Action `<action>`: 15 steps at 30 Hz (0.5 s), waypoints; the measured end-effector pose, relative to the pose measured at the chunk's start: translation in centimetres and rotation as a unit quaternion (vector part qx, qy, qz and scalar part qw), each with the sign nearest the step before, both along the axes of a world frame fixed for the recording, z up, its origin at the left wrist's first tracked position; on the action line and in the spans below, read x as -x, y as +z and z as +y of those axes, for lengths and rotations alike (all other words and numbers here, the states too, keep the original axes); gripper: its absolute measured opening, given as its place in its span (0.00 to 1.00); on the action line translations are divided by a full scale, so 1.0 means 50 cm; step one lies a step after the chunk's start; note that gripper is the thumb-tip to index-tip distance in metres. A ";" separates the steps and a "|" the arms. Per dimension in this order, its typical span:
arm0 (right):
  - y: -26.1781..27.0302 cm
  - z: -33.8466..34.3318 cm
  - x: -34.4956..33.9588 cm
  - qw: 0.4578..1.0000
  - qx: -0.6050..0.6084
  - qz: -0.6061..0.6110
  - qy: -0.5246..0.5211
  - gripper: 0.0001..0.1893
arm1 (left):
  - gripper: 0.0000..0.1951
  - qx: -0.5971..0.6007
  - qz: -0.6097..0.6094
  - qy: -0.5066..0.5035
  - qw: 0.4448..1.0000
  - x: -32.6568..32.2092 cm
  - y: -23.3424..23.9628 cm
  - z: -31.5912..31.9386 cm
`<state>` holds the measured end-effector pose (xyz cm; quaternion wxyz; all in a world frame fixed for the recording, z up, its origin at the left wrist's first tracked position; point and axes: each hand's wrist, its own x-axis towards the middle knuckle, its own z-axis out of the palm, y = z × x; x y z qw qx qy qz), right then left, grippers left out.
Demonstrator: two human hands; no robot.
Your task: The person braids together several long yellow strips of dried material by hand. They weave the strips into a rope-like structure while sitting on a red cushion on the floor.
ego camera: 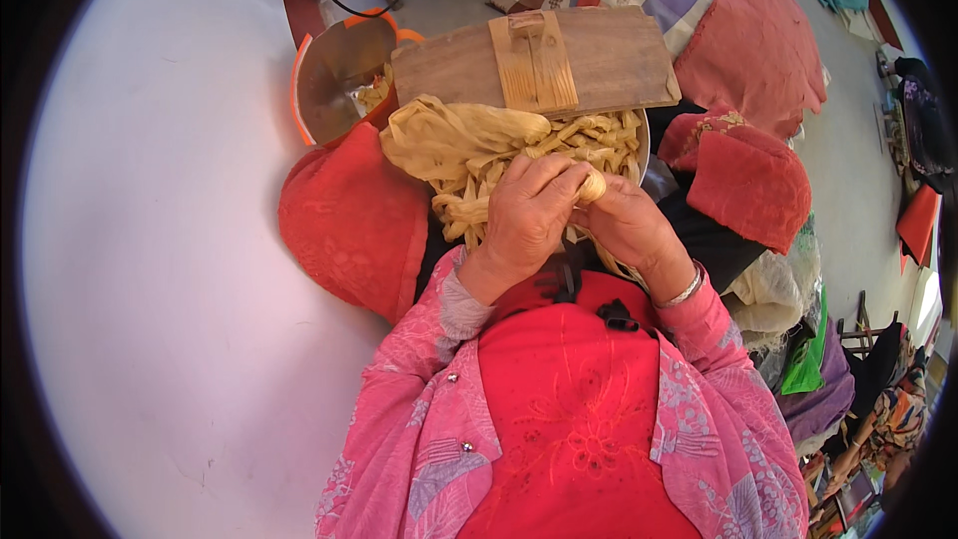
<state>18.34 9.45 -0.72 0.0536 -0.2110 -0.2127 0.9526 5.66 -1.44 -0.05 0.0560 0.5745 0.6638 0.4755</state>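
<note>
My left hand (533, 211) and my right hand (630, 223) meet above a basin (645, 148) heaped with limp yellow-brown leafy strips (599, 141), which look like preserved vegetable. Between my fingers is a tightly wound bundle (592, 186) of the same stuff; both hands grip it. Some strands hang below my right hand. One broad folded leaf (456, 136) lies on the heap at the left. Across the far side rests a wooden board (621, 52) with a paler wooden crosspiece (533, 64). My fingertips are partly hidden behind the knuckles.
An orange-rimmed bucket (301, 90) with scraps inside stands at the far left. Red cloths (355, 228) (748, 180) cover both my knees. A white wall (187, 239) rises on my left. Beyond the board lies a checked and pink cloth (756, 52). Another person (891, 412) is at lower right.
</note>
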 end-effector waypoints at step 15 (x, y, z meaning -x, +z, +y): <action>0.020 0.017 0.035 0.736 -0.633 -0.095 -0.220 0.03 | 0.12 0.166 -0.636 -0.009 0.754 -0.010 0.003 0.008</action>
